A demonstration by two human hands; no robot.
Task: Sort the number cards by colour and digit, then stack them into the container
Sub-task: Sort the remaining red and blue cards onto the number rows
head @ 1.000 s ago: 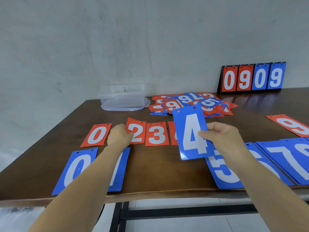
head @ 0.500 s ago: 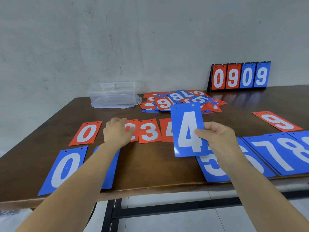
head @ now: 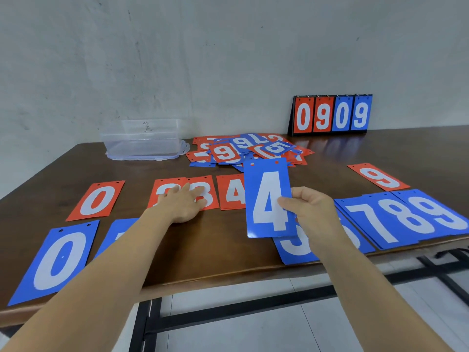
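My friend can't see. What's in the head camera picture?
A right hand holds up a blue 4 card above a table, while the left hand rests on a row of red cards. Behind lie a card pile and a clear container.

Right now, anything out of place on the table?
Nothing damaged. The pile of cards at the back is a jumble, red and blue lying crosswise. The red 9 sits alone, tilted, far right of the red row. The right hand holds the blue 4 up, not yet laid down.
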